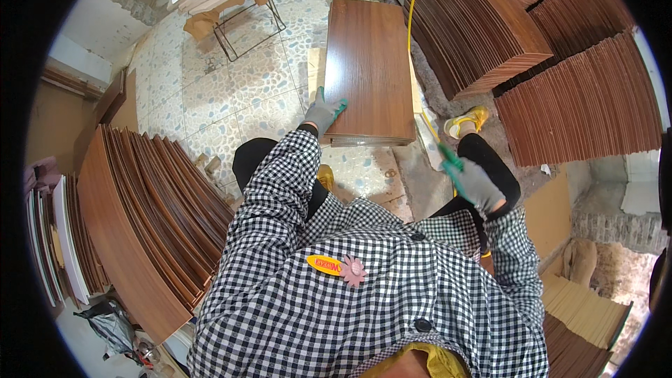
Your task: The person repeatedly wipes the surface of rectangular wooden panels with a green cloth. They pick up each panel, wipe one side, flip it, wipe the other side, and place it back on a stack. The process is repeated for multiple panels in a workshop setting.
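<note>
My left hand [323, 114], in a grey and green work glove, lies on the left edge of a brown wood-grain panel [370, 68]. Its thumb is spread over the top face, apart from the fingers. This panel is the top one of a low stack on the floor in front of me. To the right of the stack is my right hand [470, 178], gloved the same way and slightly blurred, above my right leg. A yellow hose [412, 16] runs down to its fingers and shows again below them. Whether the fingers grip the hose cannot be made out.
Tall stacks of brown panels [577, 100] stand at the right. More panels [152, 210] lean in a row at the left. A small table with thin metal legs [231, 37] stands on the tiled floor [210, 100]. Pale boards [583, 304] lie at lower right.
</note>
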`<state>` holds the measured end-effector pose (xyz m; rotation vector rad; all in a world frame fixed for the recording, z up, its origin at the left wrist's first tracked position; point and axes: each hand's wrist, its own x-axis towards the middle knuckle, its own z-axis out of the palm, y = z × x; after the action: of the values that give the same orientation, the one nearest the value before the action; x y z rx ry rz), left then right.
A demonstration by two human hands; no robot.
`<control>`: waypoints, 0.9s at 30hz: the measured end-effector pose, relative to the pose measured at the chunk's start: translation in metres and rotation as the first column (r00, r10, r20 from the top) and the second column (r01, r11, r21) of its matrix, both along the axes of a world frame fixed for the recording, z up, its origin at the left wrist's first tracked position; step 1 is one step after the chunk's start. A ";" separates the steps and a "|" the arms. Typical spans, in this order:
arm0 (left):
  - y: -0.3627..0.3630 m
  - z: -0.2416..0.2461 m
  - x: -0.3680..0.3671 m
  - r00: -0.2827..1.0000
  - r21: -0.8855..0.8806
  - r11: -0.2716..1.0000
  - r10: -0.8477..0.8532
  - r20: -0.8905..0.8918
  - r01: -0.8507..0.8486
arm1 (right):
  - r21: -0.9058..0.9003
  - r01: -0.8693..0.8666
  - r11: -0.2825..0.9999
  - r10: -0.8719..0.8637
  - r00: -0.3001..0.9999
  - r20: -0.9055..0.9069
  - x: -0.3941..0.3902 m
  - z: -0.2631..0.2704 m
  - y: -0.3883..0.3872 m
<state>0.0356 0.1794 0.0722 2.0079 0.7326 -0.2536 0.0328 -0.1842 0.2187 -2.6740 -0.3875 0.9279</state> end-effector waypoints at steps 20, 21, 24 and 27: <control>-0.064 -0.017 -0.104 0.993 -0.271 0.958 0.108 0.049 -0.091 | 0.303 -0.292 0.907 0.256 0.955 0.153 0.125 -0.050 0.097; -0.062 -0.029 -0.094 0.976 -0.340 0.931 0.182 0.121 -0.131 | 0.403 -0.071 0.913 0.180 0.954 -0.241 0.125 -0.054 0.086; -0.062 -0.070 -0.077 0.922 -0.341 0.900 0.344 0.177 -0.271 | 0.154 -0.143 0.978 0.109 0.971 0.215 0.118 -0.043 0.053; -0.064 -0.083 -0.072 0.883 -0.324 0.876 0.430 0.187 -0.358 | 0.229 0.141 0.963 -0.088 0.970 -0.227 0.083 -0.017 0.023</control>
<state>-0.0362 0.1156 -0.0113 1.5397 0.8715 0.1382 0.1158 -0.1614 0.2014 -2.3202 -0.2743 1.0483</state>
